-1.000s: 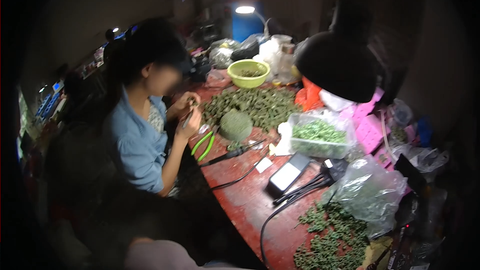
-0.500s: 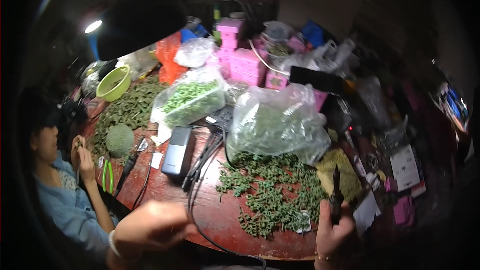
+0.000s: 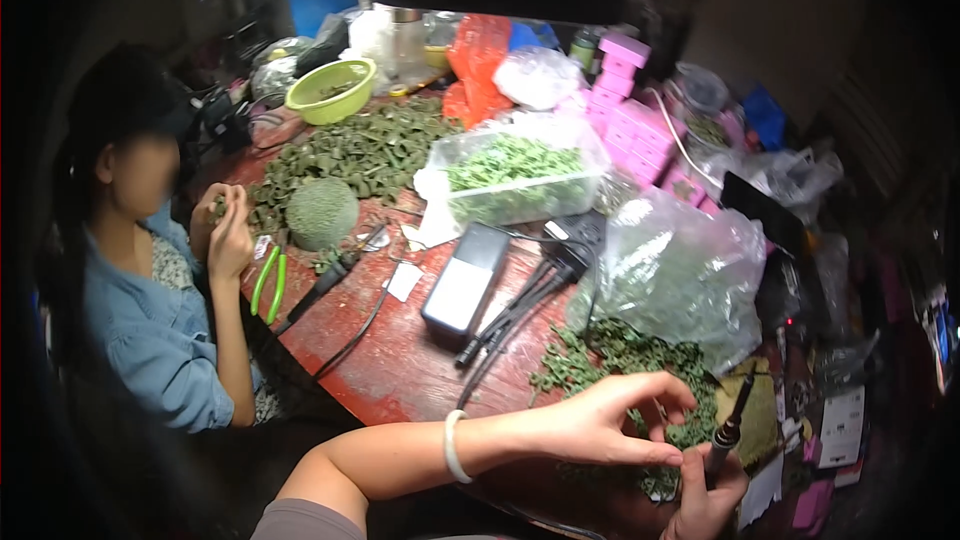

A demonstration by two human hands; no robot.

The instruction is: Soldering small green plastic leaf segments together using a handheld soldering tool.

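My right hand (image 3: 708, 500) is closed round the handle of a black pen-shaped tool (image 3: 728, 430), its narrow tip pointing up; it resembles a soldering iron. My left hand (image 3: 625, 420) reaches across with fingers curved and apart. Nothing shows between them, and the fingertips come close to the right hand. Beneath both hands lies a pile of small green curled pieces (image 3: 575, 365). Behind the pile sits a clear plastic bag (image 3: 680, 260) full of similar green pieces. A tan pad (image 3: 752, 402) is just beyond the tool.
A black box-shaped device (image 3: 466, 280) and cables lie mid-table. Behind stand a clear tub (image 3: 520, 195) of green pieces, pink boxes (image 3: 640, 135) and a yellow-green bowl (image 3: 330, 95). On the left, a co-worker (image 3: 150, 310) works beside a round green ball (image 3: 322, 213) and green-handled pliers (image 3: 268, 285).
My left hand has moved from the lower left across to my right hand, its fingers now spread. The view has swung left, so table things appear further right. The right hand still holds the tool.
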